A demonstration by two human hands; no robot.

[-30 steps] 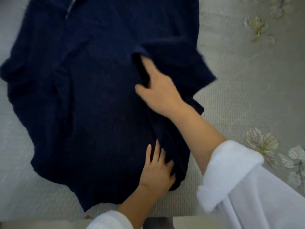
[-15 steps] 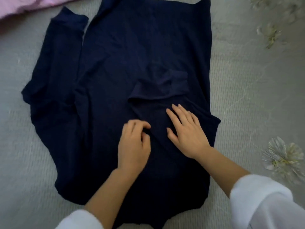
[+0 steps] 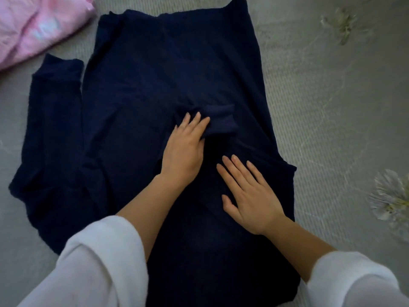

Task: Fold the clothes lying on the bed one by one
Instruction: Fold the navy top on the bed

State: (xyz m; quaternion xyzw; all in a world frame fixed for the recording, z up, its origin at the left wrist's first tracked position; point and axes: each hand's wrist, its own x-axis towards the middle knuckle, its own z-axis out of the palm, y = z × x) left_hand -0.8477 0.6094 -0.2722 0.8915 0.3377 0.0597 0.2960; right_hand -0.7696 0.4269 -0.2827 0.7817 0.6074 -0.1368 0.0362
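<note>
Versus half a second before: the left hand (image 3: 183, 151), then curled on the cloth below the folded-in cuff (image 3: 221, 122), lay with fingers straight and together, fingertips resting on that cuff at the middle of the navy sweater (image 3: 155, 85). The thumb tip was hidden at the cuff's near edge, so whether it was tucked under the fold could not be told. The right hand (image 3: 250, 196), earlier level with the left and just beside it, lay nearer the sweater's near end, palm down, fingers spread and straight, pressing flat on the cloth and holding nothing. The cuff looked narrower and more bunched than before. More of the pink garment (image 3: 33, 25) was in view. Count: one navy sweater, spread flat on the grey bedspread (image 3: 332, 107). It had one sleeve folded across its front and one loose sleeve (image 3: 55, 111) lying along its left edge, cuff pointing away from the person. Two hands, both on the sweater, apart from each other. Two white shirt sleeves, left (image 3: 95, 262) and right (image 3: 354, 280), pushed up the forearms. One pink garment, crumpled, beyond the sweater's far left corner and not touching it. At least two pale flower prints on the bedspread to the sweater's right, one far (image 3: 343, 23) and one near (image 3: 391, 196). The forearms and white shirt sleeves covered part of the sweater's near end.
</note>
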